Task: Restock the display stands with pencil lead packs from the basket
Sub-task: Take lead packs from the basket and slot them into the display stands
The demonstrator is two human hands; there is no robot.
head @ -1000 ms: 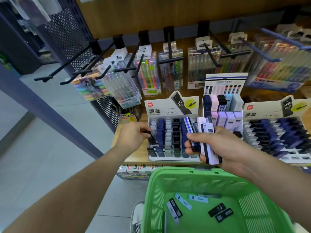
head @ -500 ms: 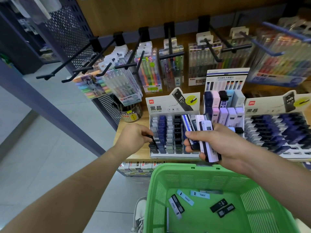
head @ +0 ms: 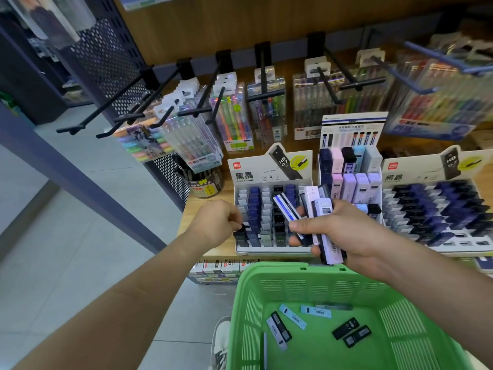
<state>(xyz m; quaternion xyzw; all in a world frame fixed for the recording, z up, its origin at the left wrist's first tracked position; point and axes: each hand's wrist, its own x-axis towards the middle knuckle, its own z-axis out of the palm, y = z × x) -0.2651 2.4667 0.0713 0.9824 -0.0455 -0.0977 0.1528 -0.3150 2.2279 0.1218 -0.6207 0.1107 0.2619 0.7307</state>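
Your left hand (head: 216, 222) is down at the front left corner of the display stand (head: 269, 169), fingers (head: 234, 217) curled tight and pinching the top end of a black pack (head: 240, 233). That pack stands upright in the nearest slot of the leftmost column, its lower end in the stand. Your right hand (head: 344, 233) hovers just to the right, over the stand's front edge, with its fingers and thumb wrapped round a bundle of packs (head: 320, 209): white, lilac, black and one blue-striped, fanned out above your knuckles. The stand sits on the wooden bench (head: 226, 249). Below your hands the green basket (head: 301, 273) holds a few loose packs (head: 349, 327) flat on its floor, black ones and pale blue ones, well apart from either hand.
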